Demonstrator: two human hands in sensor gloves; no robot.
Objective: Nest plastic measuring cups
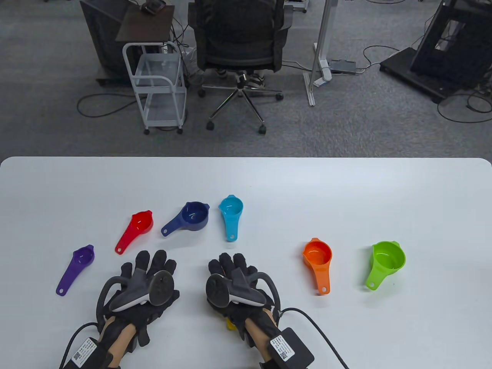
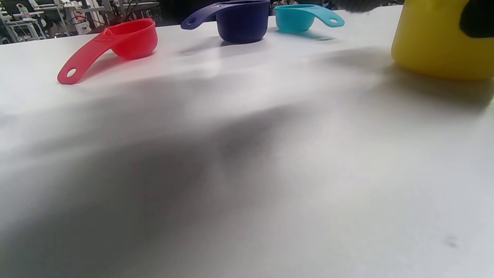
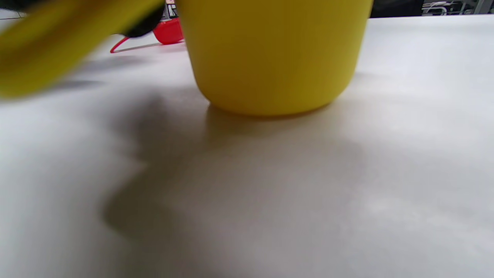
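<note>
A yellow measuring cup (image 3: 270,58) stands upright on the white table (image 1: 269,184) under my right hand (image 1: 230,265). In the table view only a yellow sliver (image 1: 230,325) shows by the wrist. In the left wrist view a black finger (image 2: 476,17) lies on the yellow cup's wall (image 2: 432,38). My left hand (image 1: 153,261) lies palm down beside it and holds nothing. Loose cups lie apart: purple (image 1: 77,267), red (image 1: 136,230), navy (image 1: 190,217), cyan (image 1: 231,213), orange (image 1: 318,259), green (image 1: 386,261).
The table's far edge (image 1: 246,157) faces an office chair (image 1: 240,50) and a white cart (image 1: 157,84) on the carpet. Cables run from both wrists over the near edge.
</note>
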